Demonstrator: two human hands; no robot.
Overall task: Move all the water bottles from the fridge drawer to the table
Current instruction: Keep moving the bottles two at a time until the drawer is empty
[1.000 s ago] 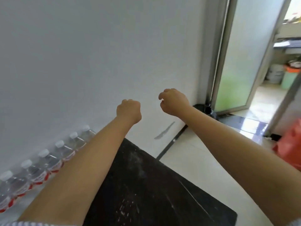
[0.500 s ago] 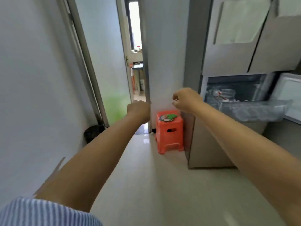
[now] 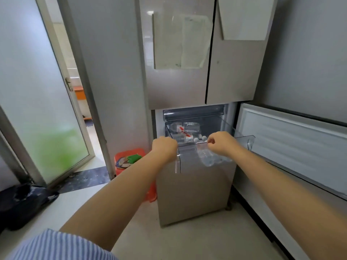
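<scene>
Turned away from the doorway since half a second before and faced the fridge (image 3: 178, 87) squarely, with the orange stool (image 3: 123, 153) shifted from mid-view to lower left. Brought both arms along, stretched forward. Kept the left hand (image 3: 165, 147) clenched in a fist, grasping nothing, just at the left front corner of the fridge drawer (image 3: 250, 140). Kept the right hand (image 3: 221, 143) likewise curled tight and empty, above the drawer's front wall (could not tell whether either fist touched the plastic). Found the drawer pulled well out under the two closed upper doors, beside a lower door (image 3: 293, 141) swung wide on the right.

Saw several water bottles (image 3: 185, 127) lying on their sides inside, red-and-white labels showing at the back, with at least one more clear bottle (image 3: 208, 159) lying against the front wall under the right fist. Could not count them through the clear plastic.

Judged the task partly done: had seen a row of bottles standing on the black table a second earlier, out of view at this moment. Judged the remainder plain enough: reach in, take a bottle in each hand, carry to the table, and repeat until nothing lay in the drawer.

Noted a frosted glass door (image 3: 37, 109) ajar at left and a black bag (image 3: 22, 203) low at the left edge.
</scene>
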